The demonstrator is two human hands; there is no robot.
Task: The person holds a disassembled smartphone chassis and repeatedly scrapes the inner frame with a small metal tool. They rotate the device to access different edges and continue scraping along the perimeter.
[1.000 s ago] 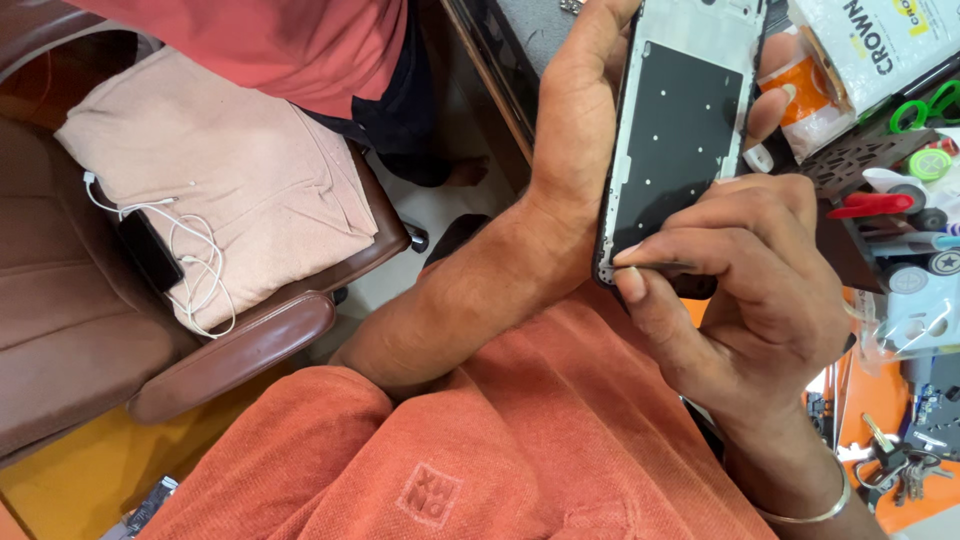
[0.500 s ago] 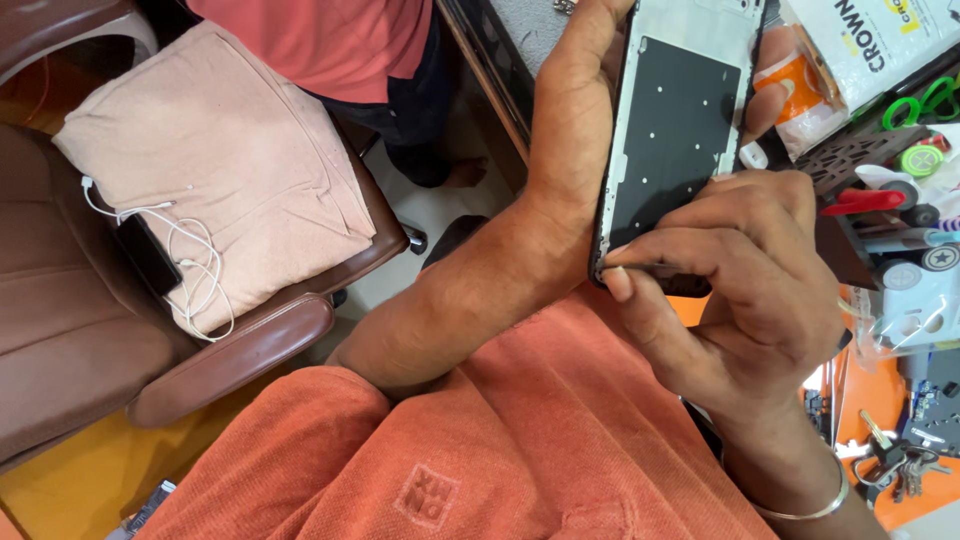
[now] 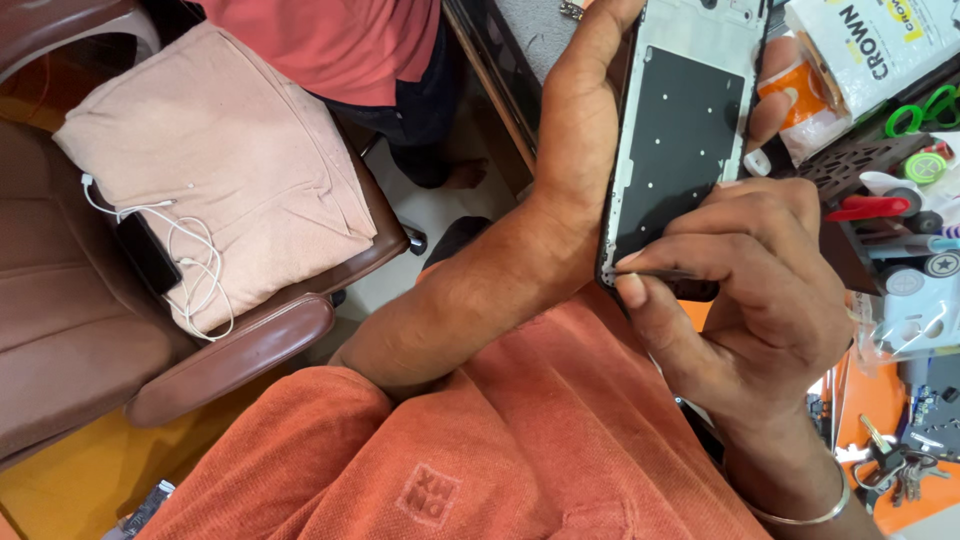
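Head view, looking down over my orange shirt: my left hand (image 3: 580, 130) grips a phone frame (image 3: 685, 140) upright along its long edge, thumb side toward me, while fingertips (image 3: 770, 105) curl round the far edge; the frame's top is cut off by the picture edge. My right hand (image 3: 760, 290) has its fingers closed in a pinch on a thin metal tool (image 3: 665, 273), whose tip meets the frame's lower left corner; most of the tool is hidden under my fingers, so I cannot tell what kind it is. A bangle (image 3: 800, 512) sits on that wrist. The worktop (image 3: 530, 30) at the right is crowded and half cut off: a white packet (image 3: 860, 50), green-handled scissors (image 3: 920, 110), a red-handled tool (image 3: 870, 208), keys (image 3: 890, 465). Off to the left, a brown chair (image 3: 230, 350) carries a folded beige cloth (image 3: 210, 160), a dark phone (image 3: 145, 255) and white earphones (image 3: 195, 265). Compared with half a second ago, my hands and the frame sit much as they did, the pinch unchanged at the same corner.
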